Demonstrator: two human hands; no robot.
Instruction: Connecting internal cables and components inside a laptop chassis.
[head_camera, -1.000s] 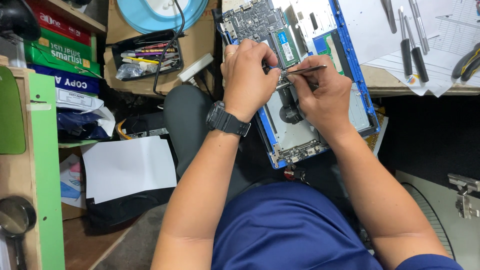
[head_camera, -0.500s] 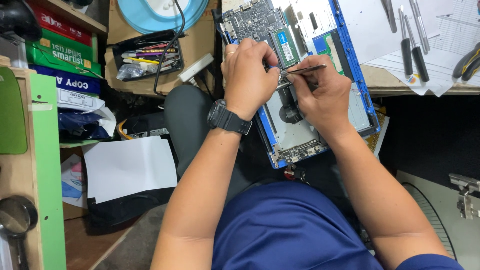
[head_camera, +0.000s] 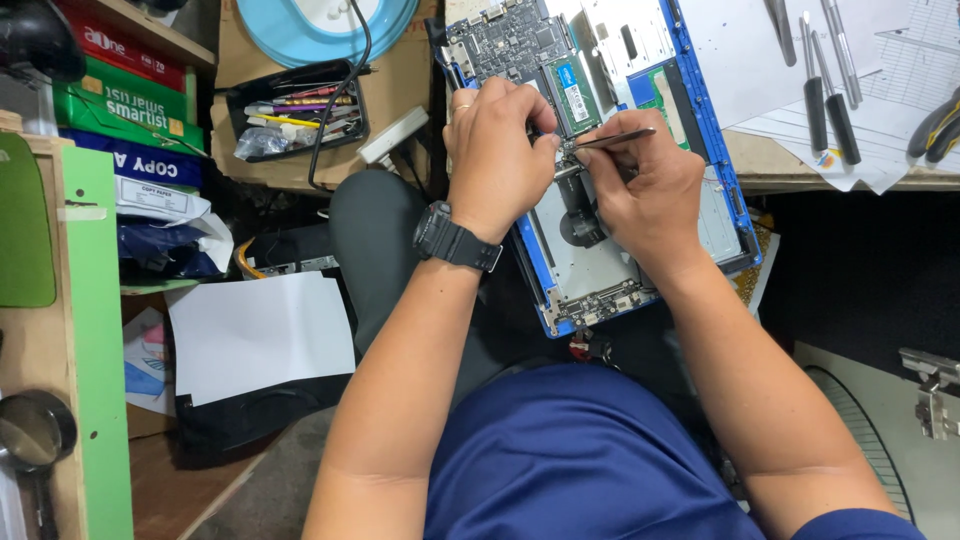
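Right hand (head_camera: 645, 185): we see its fingers pinched shut on thin metal tweezers (head_camera: 612, 139).
Left hand (head_camera: 497, 150): curled, fingertips pressing the opened blue laptop (head_camera: 600, 130); no object visibly gripped.
Laptop: half on the desk edge (head_camera: 800, 178), half over our lap.

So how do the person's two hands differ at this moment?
The left hand has a black watch at its wrist; the right hand has a bare wrist. The right hand holds metal tweezers; the left holds no tool, fingertips pressed down beside the tweezer tips. Both work over the opened blue laptop.
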